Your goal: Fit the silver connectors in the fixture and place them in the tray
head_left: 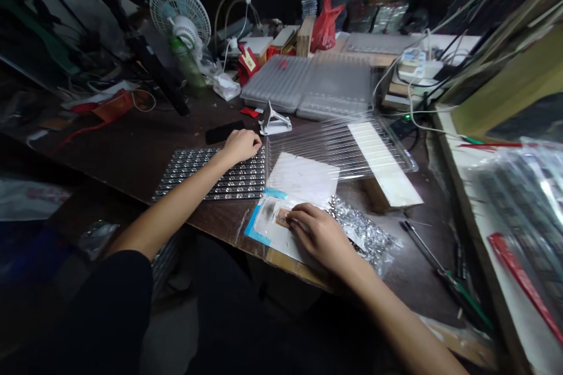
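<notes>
My left hand [241,145], fingers curled together, rests at the upper right corner of a panel of dark strips with rows of shiny round parts [237,181]. Whatever lies between those fingers is too small or hidden to tell. Lower right, my right hand [319,237] has its thumb and fingers drawn together at a small brown piece [282,218]. That piece sits on a white sheet edged with blue tape [268,231]. Just beyond the right hand, a clear bag of small shiny metal parts [369,240] spills open on the table.
A clear ribbed tray [303,140] and a white strip on a block [382,161] lie ahead. Behind are a white phone stand [275,123], a dark phone [223,132], stacked clear trays [334,85] and a fan [180,14]. A green-handled screwdriver [466,293] lies right.
</notes>
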{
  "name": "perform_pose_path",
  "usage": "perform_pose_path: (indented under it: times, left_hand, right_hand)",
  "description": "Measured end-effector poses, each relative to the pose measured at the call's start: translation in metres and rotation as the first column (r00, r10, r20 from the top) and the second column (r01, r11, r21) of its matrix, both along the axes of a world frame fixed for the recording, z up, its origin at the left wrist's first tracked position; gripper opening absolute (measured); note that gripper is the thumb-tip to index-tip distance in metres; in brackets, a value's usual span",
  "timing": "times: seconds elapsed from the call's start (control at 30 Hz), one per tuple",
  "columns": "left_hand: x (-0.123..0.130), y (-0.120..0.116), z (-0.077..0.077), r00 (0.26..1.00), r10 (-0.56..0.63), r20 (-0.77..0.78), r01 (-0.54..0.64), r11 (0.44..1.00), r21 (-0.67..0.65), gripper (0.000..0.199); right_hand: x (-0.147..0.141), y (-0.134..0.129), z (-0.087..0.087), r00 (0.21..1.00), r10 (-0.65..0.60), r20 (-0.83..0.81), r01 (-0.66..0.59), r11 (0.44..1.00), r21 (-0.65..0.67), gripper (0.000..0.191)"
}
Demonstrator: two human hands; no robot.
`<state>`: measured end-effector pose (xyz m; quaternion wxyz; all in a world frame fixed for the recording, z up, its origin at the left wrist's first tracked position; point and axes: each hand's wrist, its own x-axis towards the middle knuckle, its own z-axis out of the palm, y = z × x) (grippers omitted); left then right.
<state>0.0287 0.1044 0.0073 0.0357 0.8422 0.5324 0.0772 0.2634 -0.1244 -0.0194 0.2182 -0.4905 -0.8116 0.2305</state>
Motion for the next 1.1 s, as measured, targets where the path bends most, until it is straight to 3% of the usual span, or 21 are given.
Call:
perform_pose_path:
  times: [0.07, 0.17, 0.27, 0.37, 0.43, 0.53, 0.6, 0.67, 0.73, 0.77, 0.8, 0.9, 0.93, 1.0, 1.1]
  left_hand:
    - [0.007, -0.012, 0.006, 1.000, -0.017, -0.022, 0.018, 1.000, 0.016, 0.024]
    - [0.022, -0.049, 0.009, 0.993, -0.121, -0.005, 0.121, 0.991, 0.049, 0.028]
    - [0.040, -0.094, -0.001, 0.942, -0.329, 0.065, 0.329, 0.944, 0.010, 0.031]
    - [0.051, -0.126, -0.017, 0.913, -0.386, 0.134, 0.386, 0.922, 0.029, 0.029]
    - [0.055, -0.133, -0.028, 0.914, -0.349, 0.206, 0.341, 0.937, 0.075, 0.025]
    - [0.063, -0.126, -0.044, 0.880, -0.371, 0.296, 0.355, 0.929, 0.108, 0.027]
    - [0.071, -0.120, -0.051, 0.863, -0.388, 0.325, 0.375, 0.921, 0.104, 0.028]
    - [0.077, -0.118, -0.054, 0.855, -0.389, 0.343, 0.381, 0.920, 0.094, 0.030]
    - [0.080, -0.120, -0.054, 0.850, -0.381, 0.362, 0.374, 0.923, 0.093, 0.032]
    - [0.080, -0.121, -0.053, 0.848, -0.376, 0.372, 0.368, 0.925, 0.097, 0.032]
    - [0.079, -0.123, -0.053, 0.846, -0.372, 0.382, 0.361, 0.927, 0.104, 0.032]
    - [0.076, -0.128, -0.050, 0.830, -0.366, 0.421, 0.346, 0.930, 0.127, 0.030]
    - [0.075, -0.129, -0.049, 0.821, -0.371, 0.435, 0.348, 0.928, 0.133, 0.029]
    - [0.074, -0.131, -0.048, 0.797, -0.386, 0.465, 0.362, 0.921, 0.144, 0.028]
    - [0.075, -0.132, -0.048, 0.764, -0.400, 0.506, 0.377, 0.913, 0.154, 0.026]
  right_hand:
    - [0.003, 0.000, 0.000, 1.000, -0.010, -0.028, 0.011, 1.000, 0.011, 0.026]
    - [0.011, 0.000, 0.001, 0.994, -0.043, -0.102, 0.048, 0.998, 0.049, 0.025]
    - [0.018, 0.001, 0.001, 0.980, -0.097, -0.174, 0.116, 0.988, 0.103, 0.023]
    - [0.020, 0.002, 0.004, 0.965, -0.149, -0.217, 0.181, 0.974, 0.136, 0.022]
    - [0.022, 0.001, 0.010, 0.958, -0.178, -0.224, 0.212, 0.967, 0.142, 0.023]
    - [0.034, -0.016, 0.026, 0.945, -0.270, -0.182, 0.305, 0.932, 0.199, 0.026]
    - [0.045, -0.046, 0.043, 0.893, -0.416, -0.171, 0.448, 0.856, 0.258, 0.028]
    - [0.058, -0.092, 0.062, 0.790, -0.592, -0.159, 0.609, 0.730, 0.310, 0.032]
    - [0.076, -0.141, 0.081, 0.616, -0.753, -0.230, 0.764, 0.499, 0.410, 0.032]
    - [0.088, -0.162, 0.088, 0.521, -0.818, -0.242, 0.798, 0.366, 0.479, 0.033]
    - [0.101, -0.181, 0.093, 0.450, -0.872, -0.193, 0.782, 0.280, 0.557, 0.037]
    - [0.139, -0.213, 0.097, 0.302, -0.933, 0.195, 0.704, 0.356, 0.615, 0.064]
    - [0.149, -0.218, 0.095, 0.273, -0.915, 0.296, 0.709, 0.399, 0.582, 0.064]
    - [0.163, -0.222, 0.089, 0.288, -0.888, 0.359, 0.745, 0.443, 0.498, 0.050]
    - [0.168, -0.222, 0.082, 0.242, -0.935, 0.260, 0.789, 0.346, 0.508, 0.040]
